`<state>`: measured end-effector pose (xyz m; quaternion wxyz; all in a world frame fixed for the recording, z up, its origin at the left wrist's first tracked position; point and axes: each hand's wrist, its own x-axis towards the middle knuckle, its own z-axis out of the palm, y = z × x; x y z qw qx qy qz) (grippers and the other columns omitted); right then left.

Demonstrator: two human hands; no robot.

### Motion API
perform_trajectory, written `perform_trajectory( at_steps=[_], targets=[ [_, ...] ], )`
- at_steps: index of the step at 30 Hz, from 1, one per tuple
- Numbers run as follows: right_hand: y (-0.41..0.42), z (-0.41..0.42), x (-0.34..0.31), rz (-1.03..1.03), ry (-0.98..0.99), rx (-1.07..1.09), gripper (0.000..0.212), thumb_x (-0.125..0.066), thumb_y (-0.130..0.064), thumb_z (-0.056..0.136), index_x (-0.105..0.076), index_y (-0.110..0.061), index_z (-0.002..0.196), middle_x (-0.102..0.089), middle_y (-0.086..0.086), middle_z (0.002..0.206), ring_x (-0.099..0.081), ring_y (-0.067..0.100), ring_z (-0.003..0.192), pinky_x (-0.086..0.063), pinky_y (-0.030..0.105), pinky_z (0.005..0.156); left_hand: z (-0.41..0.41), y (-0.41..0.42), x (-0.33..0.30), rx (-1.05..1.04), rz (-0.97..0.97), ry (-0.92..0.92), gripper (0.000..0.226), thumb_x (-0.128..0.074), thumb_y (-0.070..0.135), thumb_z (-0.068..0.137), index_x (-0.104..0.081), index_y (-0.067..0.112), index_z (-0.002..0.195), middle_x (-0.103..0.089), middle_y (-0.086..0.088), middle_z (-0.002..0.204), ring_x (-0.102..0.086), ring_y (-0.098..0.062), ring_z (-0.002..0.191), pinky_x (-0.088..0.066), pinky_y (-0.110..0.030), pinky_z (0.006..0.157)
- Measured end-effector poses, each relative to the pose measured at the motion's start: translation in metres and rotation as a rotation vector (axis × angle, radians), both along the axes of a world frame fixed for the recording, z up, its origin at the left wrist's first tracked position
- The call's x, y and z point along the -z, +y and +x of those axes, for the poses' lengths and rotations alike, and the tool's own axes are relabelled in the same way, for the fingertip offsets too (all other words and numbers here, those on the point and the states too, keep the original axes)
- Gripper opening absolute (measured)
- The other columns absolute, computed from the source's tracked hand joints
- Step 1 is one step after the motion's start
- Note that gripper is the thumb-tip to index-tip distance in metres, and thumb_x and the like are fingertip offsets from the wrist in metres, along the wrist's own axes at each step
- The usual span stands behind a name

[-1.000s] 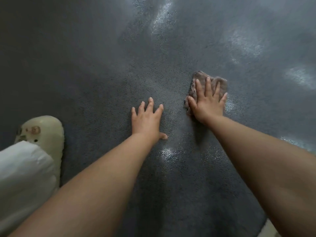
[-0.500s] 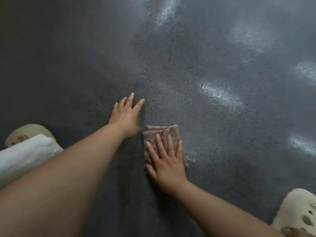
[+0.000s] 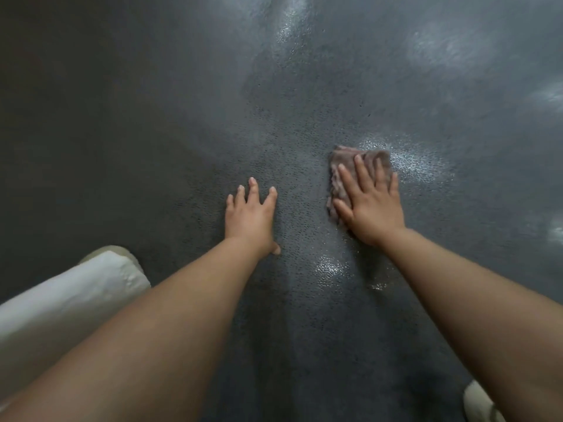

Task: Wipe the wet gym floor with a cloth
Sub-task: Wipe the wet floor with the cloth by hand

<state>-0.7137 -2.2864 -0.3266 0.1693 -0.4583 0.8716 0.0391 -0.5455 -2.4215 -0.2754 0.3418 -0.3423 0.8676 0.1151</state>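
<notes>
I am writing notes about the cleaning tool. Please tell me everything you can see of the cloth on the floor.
The cloth is small, brownish-pink, and looks like soft, napped fabric, seemingly folded into a rough rectangle. It lies flat on the dark speckled floor, beside a shiny wet patch on its right. The right hand presses on it with straight, spread fingers, covering its near part; only the far and left edges show.

By my near left knee I see my white, crinkled fabric trouser leg (image 3: 64,303), and past its far end peeks the rounded toe of my cream foam clog (image 3: 122,254). At the near right corner the pale toe of my other cream clog (image 3: 478,403) just shows.
</notes>
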Motion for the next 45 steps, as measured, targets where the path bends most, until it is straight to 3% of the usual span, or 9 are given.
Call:
perform_trajectory(
  at_steps=[8, 13, 16, 19, 24, 30, 37, 40, 45],
  targets=[
    [-0.061, 0.017, -0.01, 0.08, -0.067, 0.248, 0.067, -0.024, -0.052, 0.098, 0.011, -0.028, 0.15, 0.023, 0.008, 0.156, 0.023, 0.037, 0.141, 0.015, 0.06, 0.108, 0.0, 0.0, 0.005, -0.007, -0.006, 0.016, 0.12, -0.079, 0.05, 0.066, 0.002, 0.023, 0.151, 0.009, -0.016, 0.157, 0.001, -0.036, 0.145, -0.003, -0.046, 0.117],
    [-0.043, 0.067, -0.007, 0.104, -0.053, -0.015, 0.07, -0.024, -0.053, 0.096, 0.011, -0.025, 0.15, 0.024, 0.01, 0.155, 0.024, 0.039, 0.14, 0.016, 0.059, 0.108, 0.017, -0.018, 0.004, 0.029, 0.023, 0.135, 0.119, -0.078, 0.052, 0.066, 0.001, 0.026, 0.151, -0.001, -0.003, 0.16, -0.009, -0.025, 0.145, -0.006, -0.042, 0.118],
    [-0.024, 0.115, -0.004, 0.01, -0.054, -0.156, 0.07, -0.029, -0.054, 0.089, -0.022, -0.02, 0.15, -0.003, 0.014, 0.156, -0.002, 0.043, 0.143, 0.001, 0.062, 0.109, 0.028, -0.042, -0.004, 0.045, 0.064, 0.213, 0.114, -0.081, 0.036, 0.069, -0.002, 0.026, 0.151, -0.012, 0.003, 0.158, -0.018, -0.022, 0.142, -0.009, -0.037, 0.118],
    [-0.006, 0.146, -0.001, -0.006, -0.099, -0.398, 0.068, -0.035, -0.055, 0.08, -0.046, -0.022, 0.138, -0.036, 0.016, 0.148, -0.025, 0.043, 0.138, -0.013, 0.062, 0.106, 0.035, -0.062, -0.007, 0.039, 0.009, 0.173, 0.11, -0.078, 0.026, 0.074, 0.001, 0.031, 0.151, 0.004, -0.002, 0.159, -0.01, -0.026, 0.144, -0.008, -0.037, 0.118],
    [-0.018, 0.097, 0.006, -0.056, -0.086, -0.755, 0.065, -0.037, -0.057, 0.082, -0.038, -0.031, 0.141, -0.038, 0.008, 0.149, -0.029, 0.038, 0.138, -0.016, 0.056, 0.108, 0.039, -0.074, -0.004, -0.081, -0.031, 0.025, 0.125, -0.082, 0.039, 0.068, 0.014, 0.033, 0.149, 0.021, -0.012, 0.155, 0.005, -0.032, 0.145, -0.002, -0.042, 0.118],
    [-0.081, 0.006, -0.001, -0.009, 0.023, -0.338, 0.07, -0.014, -0.065, 0.085, 0.0, -0.036, 0.148, 0.005, 0.004, 0.159, 0.019, 0.028, 0.141, 0.011, 0.05, 0.112, 0.038, -0.069, 0.002, -0.051, -0.015, -0.004, 0.125, -0.081, 0.049, 0.066, 0.01, 0.03, 0.15, 0.017, -0.014, 0.156, 0.005, -0.034, 0.145, -0.003, -0.045, 0.117],
    [-0.121, 0.059, -0.007, 0.046, -0.055, 0.053, 0.067, -0.026, -0.051, 0.097, 0.008, -0.03, 0.15, 0.02, 0.007, 0.157, 0.023, 0.036, 0.141, 0.018, 0.058, 0.107, 0.044, -0.073, 0.001, -0.103, -0.029, 0.04, 0.131, -0.082, 0.053, 0.06, 0.009, 0.027, 0.15, 0.013, -0.003, 0.158, 0.004, -0.026, 0.146, -0.003, -0.047, 0.118],
    [-0.107, 0.101, -0.001, -0.016, -0.058, -0.254, 0.067, -0.02, -0.055, 0.092, -0.004, -0.029, 0.151, 0.007, 0.008, 0.159, 0.011, 0.038, 0.144, 0.017, 0.055, 0.108, 0.046, -0.073, 0.003, -0.136, -0.042, 0.033, 0.135, -0.081, 0.056, 0.058, 0.01, 0.021, 0.15, 0.014, 0.002, 0.158, 0.005, -0.021, 0.146, -0.002, -0.049, 0.118],
    [-0.118, 0.056, 0.005, -0.048, 0.016, -0.57, 0.067, -0.032, -0.056, 0.082, -0.041, -0.027, 0.142, -0.037, 0.01, 0.149, -0.033, 0.039, 0.137, -0.017, 0.06, 0.106, 0.041, -0.071, 0.002, -0.144, -0.049, 0.011, 0.135, -0.082, 0.054, 0.057, 0.009, 0.019, 0.151, 0.014, 0.002, 0.158, 0.003, -0.022, 0.146, -0.001, -0.047, 0.117]
  ],
)
